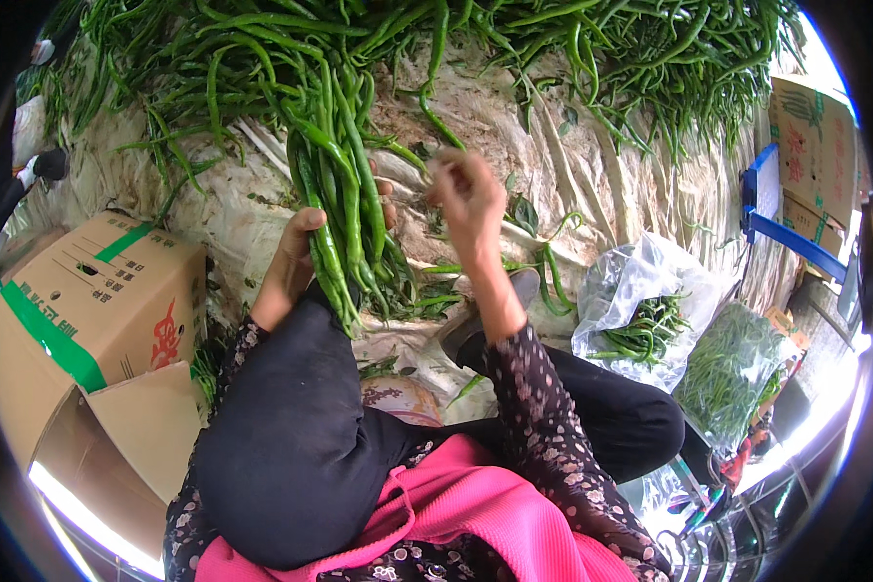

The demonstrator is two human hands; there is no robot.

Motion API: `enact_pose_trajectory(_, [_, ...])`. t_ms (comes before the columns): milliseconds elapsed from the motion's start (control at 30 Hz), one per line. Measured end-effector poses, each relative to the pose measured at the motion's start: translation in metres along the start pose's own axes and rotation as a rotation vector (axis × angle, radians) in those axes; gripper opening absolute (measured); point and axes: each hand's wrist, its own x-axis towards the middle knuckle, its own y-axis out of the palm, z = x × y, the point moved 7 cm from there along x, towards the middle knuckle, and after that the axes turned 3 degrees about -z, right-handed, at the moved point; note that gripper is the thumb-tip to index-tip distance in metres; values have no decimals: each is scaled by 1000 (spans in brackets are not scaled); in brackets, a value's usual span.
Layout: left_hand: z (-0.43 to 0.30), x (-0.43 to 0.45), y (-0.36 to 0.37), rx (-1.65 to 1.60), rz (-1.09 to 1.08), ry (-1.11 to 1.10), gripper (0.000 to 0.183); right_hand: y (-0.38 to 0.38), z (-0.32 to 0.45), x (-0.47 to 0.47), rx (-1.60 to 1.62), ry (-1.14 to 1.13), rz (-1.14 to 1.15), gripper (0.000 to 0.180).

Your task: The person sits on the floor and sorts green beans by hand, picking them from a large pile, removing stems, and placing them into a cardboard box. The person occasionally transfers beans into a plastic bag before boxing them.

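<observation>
A bunch of long green chili peppers rests in my left hand, stems towards my knee. The thumb lies over the near side, and some fingertips show behind the bunch on its right. To the right of the bunch, apart from it, is my right hand, raised and blurred with curled fingers; whether anything is between them I cannot tell. Ahead of both hands a large heap of green chili peppers spreads over a pale, wrinkled sheet. Loose peppers and leaves lie below the right hand.
An open cardboard box with green tape stands at the left. On the right are a clear plastic bag holding peppers and a larger plastic-covered load of peppers. Beyond them are a blue metal frame and cartons. Another person's shoe shows far left.
</observation>
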Motion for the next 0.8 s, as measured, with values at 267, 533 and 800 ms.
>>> enact_pose_trajectory(267, [-29, 3, -7, 37, 8, 81, 91, -31, -93, 53, -739, 10, 155, 29])
enact_pose_trajectory(533, [-21, 11, -13, 49, 29, 110, 82, 24, 58, -28, -256, -116, 144, 22])
enact_pose_trajectory(800, [-34, 11, -25, 77, 87, 140, 87, 26, 40, 53, -272, -185, 23, 15])
